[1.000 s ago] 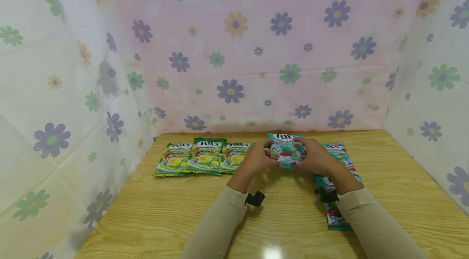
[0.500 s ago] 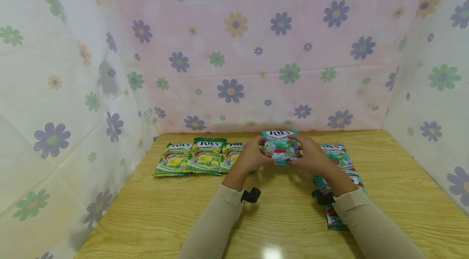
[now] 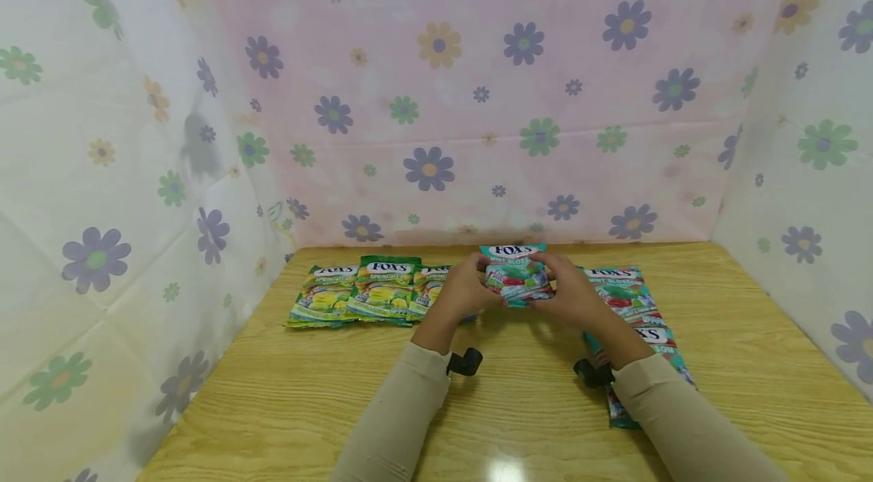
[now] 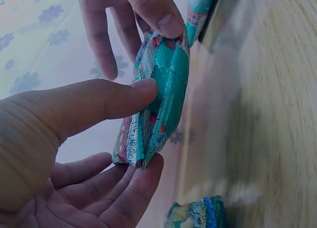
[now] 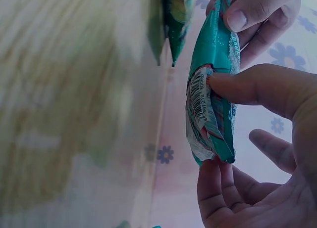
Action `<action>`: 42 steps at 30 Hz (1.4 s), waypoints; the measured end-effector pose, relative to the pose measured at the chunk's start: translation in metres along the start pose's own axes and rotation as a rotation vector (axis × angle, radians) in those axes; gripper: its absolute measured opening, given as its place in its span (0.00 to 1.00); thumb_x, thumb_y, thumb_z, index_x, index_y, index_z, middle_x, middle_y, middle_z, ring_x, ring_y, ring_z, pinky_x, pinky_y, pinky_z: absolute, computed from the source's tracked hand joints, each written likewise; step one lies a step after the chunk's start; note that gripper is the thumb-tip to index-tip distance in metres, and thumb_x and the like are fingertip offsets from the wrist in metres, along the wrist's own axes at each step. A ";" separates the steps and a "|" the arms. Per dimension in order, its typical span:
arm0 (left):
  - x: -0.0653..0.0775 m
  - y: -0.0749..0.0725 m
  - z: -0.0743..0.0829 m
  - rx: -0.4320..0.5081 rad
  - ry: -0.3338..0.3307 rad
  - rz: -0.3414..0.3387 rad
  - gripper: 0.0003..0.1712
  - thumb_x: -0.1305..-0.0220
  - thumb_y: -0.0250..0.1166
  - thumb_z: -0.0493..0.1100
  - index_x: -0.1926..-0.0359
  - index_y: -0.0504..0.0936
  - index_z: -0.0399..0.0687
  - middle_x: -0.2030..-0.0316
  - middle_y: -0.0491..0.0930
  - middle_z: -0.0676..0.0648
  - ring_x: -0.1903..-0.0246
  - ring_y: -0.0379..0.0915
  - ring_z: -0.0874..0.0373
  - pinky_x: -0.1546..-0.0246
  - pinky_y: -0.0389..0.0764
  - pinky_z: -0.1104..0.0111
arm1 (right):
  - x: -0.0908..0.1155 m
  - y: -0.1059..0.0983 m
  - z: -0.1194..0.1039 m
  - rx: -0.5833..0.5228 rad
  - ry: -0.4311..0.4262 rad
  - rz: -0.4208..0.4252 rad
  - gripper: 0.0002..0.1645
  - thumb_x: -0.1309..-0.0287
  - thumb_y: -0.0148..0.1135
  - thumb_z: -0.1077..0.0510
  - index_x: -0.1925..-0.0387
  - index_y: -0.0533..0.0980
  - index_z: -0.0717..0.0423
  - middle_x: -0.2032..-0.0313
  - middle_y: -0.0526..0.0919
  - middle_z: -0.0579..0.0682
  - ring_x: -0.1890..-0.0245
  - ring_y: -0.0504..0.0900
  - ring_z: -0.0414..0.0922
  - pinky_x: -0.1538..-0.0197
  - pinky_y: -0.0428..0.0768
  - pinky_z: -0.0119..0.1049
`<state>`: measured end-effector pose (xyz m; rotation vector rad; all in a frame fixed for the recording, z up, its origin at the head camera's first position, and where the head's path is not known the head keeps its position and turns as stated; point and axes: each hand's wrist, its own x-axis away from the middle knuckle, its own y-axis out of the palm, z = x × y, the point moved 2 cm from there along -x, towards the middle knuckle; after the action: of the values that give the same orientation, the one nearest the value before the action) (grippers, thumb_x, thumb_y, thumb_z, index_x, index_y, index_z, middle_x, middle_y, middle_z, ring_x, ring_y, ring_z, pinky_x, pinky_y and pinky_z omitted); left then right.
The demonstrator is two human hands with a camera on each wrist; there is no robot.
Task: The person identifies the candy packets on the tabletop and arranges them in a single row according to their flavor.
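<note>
Between both hands is a teal candy packet [image 3: 516,274] marked FOX'S Mint Blossom, its printed front toward the head camera. My left hand [image 3: 466,289] grips its left side and my right hand [image 3: 570,295] its right side. In the left wrist view, the left thumb [image 4: 141,92] lies on the back of the packet [image 4: 171,84], with fingertips at its lower end. From the right wrist view, the right thumb [image 5: 225,85] presses beside the barcode on the packet's back, while fingertips pinch its bottom edge. The packet stands nearly upright, close over the table's far part.
Green Spring Tea candy packets [image 3: 385,289] lie in a row left of the hands. Several teal Mint Blossom packets [image 3: 622,294] lie overlapping at the right, partly under the right forearm. The wooden table [image 3: 525,406] ends at a flowered cloth backdrop [image 3: 464,126].
Both hands have carried the teal candy packet a little to the left, toward the green packets. More of the teal packets at the right now shows beside the right arm.
</note>
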<state>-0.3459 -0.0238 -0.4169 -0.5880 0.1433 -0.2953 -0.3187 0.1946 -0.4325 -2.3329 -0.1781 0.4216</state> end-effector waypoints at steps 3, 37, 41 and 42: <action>-0.001 0.001 -0.002 -0.013 -0.015 0.002 0.48 0.52 0.85 0.40 0.31 0.71 0.43 0.37 0.77 0.43 0.48 0.81 0.50 0.54 0.85 0.61 | -0.001 0.004 0.003 -0.007 0.016 -0.014 0.52 0.45 0.78 0.61 0.22 0.63 0.51 0.26 0.64 0.65 0.37 0.76 0.67 0.52 0.85 0.53; 0.000 0.004 -0.012 -0.220 -0.101 -0.060 0.48 0.49 0.84 0.50 0.30 0.74 0.42 0.40 0.79 0.42 0.48 0.79 0.47 0.48 0.83 0.51 | 0.000 0.019 0.012 -0.037 0.125 -0.116 0.49 0.37 0.74 0.46 0.21 0.62 0.49 0.29 0.72 0.61 0.33 0.76 0.63 0.42 0.81 0.60; -0.001 0.004 -0.012 -0.231 -0.092 -0.064 0.48 0.48 0.83 0.50 0.29 0.74 0.41 0.36 0.78 0.41 0.43 0.78 0.44 0.44 0.82 0.50 | 0.000 0.019 0.012 -0.029 0.134 -0.119 0.47 0.35 0.72 0.47 0.21 0.62 0.49 0.30 0.73 0.62 0.33 0.76 0.63 0.42 0.82 0.59; -0.001 0.004 -0.012 -0.235 -0.089 -0.065 0.48 0.48 0.83 0.50 0.29 0.74 0.41 0.36 0.78 0.40 0.42 0.77 0.44 0.44 0.82 0.50 | 0.000 0.019 0.012 -0.022 0.134 -0.120 0.47 0.35 0.72 0.47 0.21 0.62 0.49 0.31 0.74 0.62 0.34 0.77 0.63 0.43 0.82 0.59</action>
<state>-0.3484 -0.0265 -0.4295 -0.8384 0.0737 -0.3169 -0.3232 0.1883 -0.4538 -2.3481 -0.2571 0.2038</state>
